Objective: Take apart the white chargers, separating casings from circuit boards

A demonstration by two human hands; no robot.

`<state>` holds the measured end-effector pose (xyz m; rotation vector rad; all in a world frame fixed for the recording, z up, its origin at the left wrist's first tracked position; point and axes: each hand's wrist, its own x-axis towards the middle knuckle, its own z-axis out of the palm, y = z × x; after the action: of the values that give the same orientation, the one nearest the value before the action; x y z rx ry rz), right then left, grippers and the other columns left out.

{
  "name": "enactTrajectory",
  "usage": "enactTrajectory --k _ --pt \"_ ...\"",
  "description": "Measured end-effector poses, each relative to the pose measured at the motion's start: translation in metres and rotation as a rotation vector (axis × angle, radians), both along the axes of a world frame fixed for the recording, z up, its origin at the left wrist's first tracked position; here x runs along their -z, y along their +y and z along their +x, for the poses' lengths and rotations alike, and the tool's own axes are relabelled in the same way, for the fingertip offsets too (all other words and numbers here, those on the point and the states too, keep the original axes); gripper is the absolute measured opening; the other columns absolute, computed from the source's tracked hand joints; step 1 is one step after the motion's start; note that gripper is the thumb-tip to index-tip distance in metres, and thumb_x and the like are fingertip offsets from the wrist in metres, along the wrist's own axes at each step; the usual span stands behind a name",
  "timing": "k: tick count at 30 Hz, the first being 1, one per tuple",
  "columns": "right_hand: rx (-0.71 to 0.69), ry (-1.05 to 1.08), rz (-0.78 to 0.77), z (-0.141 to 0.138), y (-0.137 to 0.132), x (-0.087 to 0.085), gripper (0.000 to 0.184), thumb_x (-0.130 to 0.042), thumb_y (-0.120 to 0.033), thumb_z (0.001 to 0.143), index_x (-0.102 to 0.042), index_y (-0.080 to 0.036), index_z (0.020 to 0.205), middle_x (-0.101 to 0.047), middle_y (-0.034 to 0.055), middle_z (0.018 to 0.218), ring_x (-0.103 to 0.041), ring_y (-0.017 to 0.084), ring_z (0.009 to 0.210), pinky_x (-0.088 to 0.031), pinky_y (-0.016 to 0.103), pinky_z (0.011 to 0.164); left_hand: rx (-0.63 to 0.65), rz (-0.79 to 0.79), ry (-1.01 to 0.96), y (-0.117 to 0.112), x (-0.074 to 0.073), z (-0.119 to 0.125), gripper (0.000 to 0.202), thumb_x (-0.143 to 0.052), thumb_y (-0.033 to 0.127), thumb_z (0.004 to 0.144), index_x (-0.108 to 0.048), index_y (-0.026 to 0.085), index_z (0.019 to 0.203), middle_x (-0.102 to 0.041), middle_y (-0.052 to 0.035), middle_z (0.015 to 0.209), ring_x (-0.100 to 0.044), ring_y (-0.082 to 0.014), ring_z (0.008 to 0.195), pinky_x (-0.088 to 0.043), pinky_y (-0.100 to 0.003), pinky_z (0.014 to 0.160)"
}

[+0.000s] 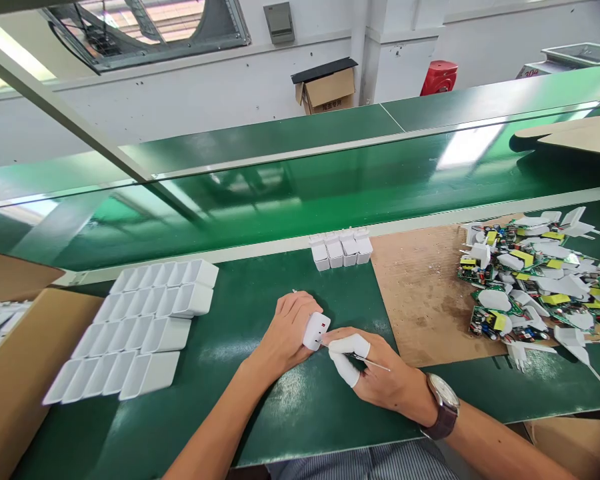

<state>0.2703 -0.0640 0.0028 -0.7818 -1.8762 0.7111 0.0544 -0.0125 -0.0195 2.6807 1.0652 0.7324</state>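
Green workbench point(260, 413), conveyor belt point(330, 180) running behind it. Cardboard sheet point(420, 293) at right carries a loose heap of circuit boards and plug parts point(535, 280); rows of empty white shells point(135, 333) lie at left, four finished charger housings point(343, 250) stand at the bench's far edge. Left hand point(285, 333) is wrapped closed around a white charger housing point(315, 331), port face toward the right hand. Right hand point(380, 373), two fingers capped with white finger cots point(347, 353), pinches a thin metal pick point(373, 362), tip at the housing's face. Risks, judged: the pick may slip off the smooth plastic, scratching the face or jabbing the bare left fingers; a loose grip lets the housing twist.
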Motion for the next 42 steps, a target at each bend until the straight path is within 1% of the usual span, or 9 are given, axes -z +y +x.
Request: enactTrajectory --k 9,16,20,24,27,29,32,36,42 --pt "-0.001 0.001 -0.008 0.0 0.0 0.0 0.03 -0.053 -0.003 0.095 -0.058 -0.024 0.116 -0.076 0.0083 0.109 -0.075 0.017 0.097 -0.062 0.028 0.082 0.005 0.029 -0.006 0.001 -0.004 0.003 0.021 -0.055 0.03 0.095 -0.052 0.02 0.112 -0.066 -0.0104 0.104 -0.06 -0.0289 0.107 -0.042 -0.046 0.099" --pt "-0.028 0.004 -0.136 0.0 0.002 -0.003 0.024 -0.052 -0.007 0.096 -0.062 -0.024 0.111 -0.076 0.0074 0.105 -0.074 0.016 0.086 -0.061 0.028 0.076 0.001 0.003 0.019 0.0 -0.003 0.002 0.019 -0.053 0.033 0.097 -0.054 0.019 0.11 -0.067 -0.0109 0.105 -0.059 -0.0294 0.108 -0.041 -0.047 0.098" --pt "-0.008 0.027 -0.239 0.002 0.003 0.002 0.019 -0.054 -0.015 0.099 -0.068 -0.023 0.108 -0.077 0.0073 0.105 -0.075 0.018 0.092 -0.061 0.03 0.081 0.005 0.002 -0.009 -0.001 -0.003 0.003 0.026 -0.055 0.039 0.096 -0.054 0.019 0.113 -0.067 -0.0113 0.105 -0.061 -0.0299 0.107 -0.043 -0.048 0.098" --pt "0.024 0.25 -0.352 0.011 0.005 0.001 0.009 -0.064 -0.026 0.097 -0.073 -0.023 0.099 -0.079 0.0057 0.101 -0.076 0.019 0.094 -0.064 0.032 0.085 -0.015 -0.001 -0.031 -0.001 -0.005 0.003 0.032 -0.062 0.04 0.096 -0.053 0.02 0.118 -0.067 -0.0118 0.112 -0.06 -0.0301 0.114 -0.044 -0.047 0.099" --pt "0.029 0.463 -0.426 0.023 0.002 -0.007 0.01 -0.073 -0.032 0.092 -0.074 -0.024 0.098 -0.08 0.0054 0.1 -0.078 0.02 0.091 -0.067 0.035 0.084 -0.043 0.061 -0.055 -0.002 -0.006 0.001 0.04 -0.069 0.043 0.093 -0.053 0.02 0.121 -0.067 -0.0125 0.118 -0.058 -0.0311 0.122 -0.043 -0.047 0.103" --pt "0.016 0.506 -0.471 0.03 -0.003 -0.014 0.009 -0.075 -0.032 0.092 -0.074 -0.024 0.097 -0.081 0.005 0.1 -0.08 0.021 0.088 -0.068 0.036 0.082 -0.058 0.112 -0.077 -0.002 -0.006 0.001 0.041 -0.07 0.043 0.093 -0.055 0.02 0.123 -0.068 -0.0127 0.121 -0.057 -0.0317 0.125 -0.042 -0.047 0.105" --pt "-0.01 0.531 -0.469 0.036 -0.01 -0.021 0.004 -0.075 -0.027 0.092 -0.075 -0.026 0.096 -0.082 0.0032 0.099 -0.08 0.022 0.086 -0.069 0.037 0.082 -0.064 0.164 -0.103 -0.002 -0.007 -0.001 0.04 -0.07 0.043 0.093 -0.056 0.021 0.124 -0.069 -0.0124 0.122 -0.056 -0.0318 0.126 -0.042 -0.046 0.104" --pt "-0.024 0.557 -0.44 0.037 -0.015 -0.022 0.007 -0.074 -0.022 0.093 -0.077 -0.028 0.096 -0.082 0.0021 0.1 -0.08 0.022 0.087 -0.069 0.038 0.082 -0.07 0.174 -0.105 -0.003 -0.006 -0.002 0.04 -0.07 0.042 0.094 -0.056 0.021 0.126 -0.068 -0.0125 0.124 -0.055 -0.0316 0.127 -0.041 -0.046 0.105" --pt "-0.007 0.47 -0.42 0.039 -0.018 -0.02 0.004 -0.073 -0.026 0.094 -0.075 -0.027 0.097 -0.082 0.0031 0.102 -0.081 0.023 0.087 -0.07 0.039 0.082 -0.07 0.218 -0.106 -0.004 -0.008 -0.004 0.04 -0.071 0.043 0.093 -0.058 0.021 0.124 -0.068 -0.013 0.124 -0.056 -0.0311 0.122 -0.042 -0.045 0.103"
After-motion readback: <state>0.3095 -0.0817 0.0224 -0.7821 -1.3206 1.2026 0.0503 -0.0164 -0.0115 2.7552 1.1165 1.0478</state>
